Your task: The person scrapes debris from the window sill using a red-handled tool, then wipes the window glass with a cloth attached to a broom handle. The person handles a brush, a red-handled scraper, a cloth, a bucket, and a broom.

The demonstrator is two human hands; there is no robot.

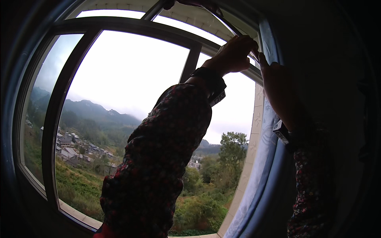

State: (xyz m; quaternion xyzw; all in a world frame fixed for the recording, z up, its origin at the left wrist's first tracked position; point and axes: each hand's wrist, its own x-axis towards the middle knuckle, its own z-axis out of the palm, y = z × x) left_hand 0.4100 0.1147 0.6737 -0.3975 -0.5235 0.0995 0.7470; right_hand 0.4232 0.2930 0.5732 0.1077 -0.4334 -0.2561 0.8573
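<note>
Both my arms reach up to the top right corner of the window, in dark flowered sleeves with a band at each wrist. My left hand (233, 55) is closed, its fingers curled round the lower end of a thin, dark, light-edged rod (227, 24). This rod slants down from the top of the view, where dark cloth (193, 2) hangs near it. Close beside it, my right hand (278, 81) has a finger and thumb up at the same end. What the right fingers pinch, if anything, is too dark to make out.
A dark-framed window (194, 59) fills the middle, with hills, houses and trees outside. A blue curtain (264, 158) hangs down its right side, behind my right forearm. The wall at the right is in deep shadow.
</note>
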